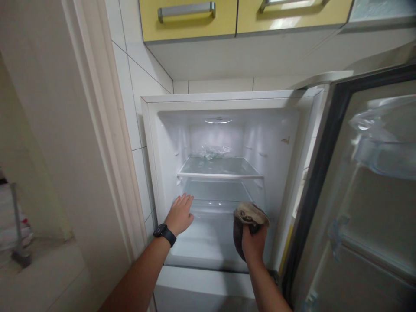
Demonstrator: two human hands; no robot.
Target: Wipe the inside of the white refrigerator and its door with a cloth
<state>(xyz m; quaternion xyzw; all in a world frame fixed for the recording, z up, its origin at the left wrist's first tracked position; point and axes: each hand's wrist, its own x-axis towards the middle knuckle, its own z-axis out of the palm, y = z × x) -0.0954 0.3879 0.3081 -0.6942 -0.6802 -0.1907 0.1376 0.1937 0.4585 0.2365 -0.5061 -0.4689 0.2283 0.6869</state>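
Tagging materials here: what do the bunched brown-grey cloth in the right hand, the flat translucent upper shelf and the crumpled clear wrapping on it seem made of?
Bunched brown-grey cloth: probably matte textile; it folds softly.
Flat translucent upper shelf: likely glossy glass, judging by its sheen, though plastic is possible.
Crumpled clear wrapping: apparently shiny, thin plastic film, given creases and glints.

Left hand (180,215) extended, right hand (254,243) curled

The refrigerator (227,99) stands below the cupboards (191,29), its door (373,208) to the right. Inside, plastic film (216,151) lies at the back of the upper shelf (221,167), above the lower shelf (214,190). The left grip (180,214) is left of the cloth (251,213) in the right grip (255,240).
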